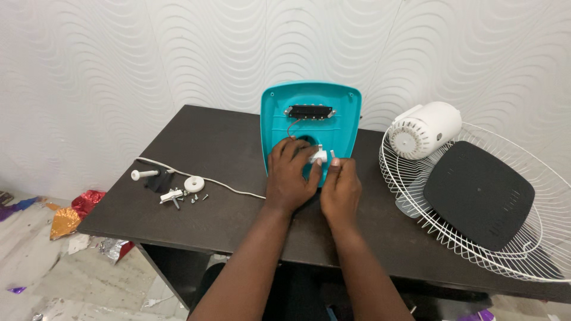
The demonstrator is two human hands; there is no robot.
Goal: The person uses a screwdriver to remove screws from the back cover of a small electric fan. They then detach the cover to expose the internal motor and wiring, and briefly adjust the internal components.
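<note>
The teal fan base [310, 128] stands on edge mid-tabletop [226, 148], long axis upright. Both hands meet at its central hole: left hand [291, 175] and right hand [341, 189] pinch a small white part [319, 156] just above the fingers.

Your teal fan base shell [310, 128] stands on edge on the dark table, hollow inner side facing you, tilted slightly back. It is a rounded square with a raised rim. A black switch strip [310, 111] runs across its upper part, a thin red wire dropping from it. Near the middle, a small white plastic piece [319, 156] sits against the shell.
</note>
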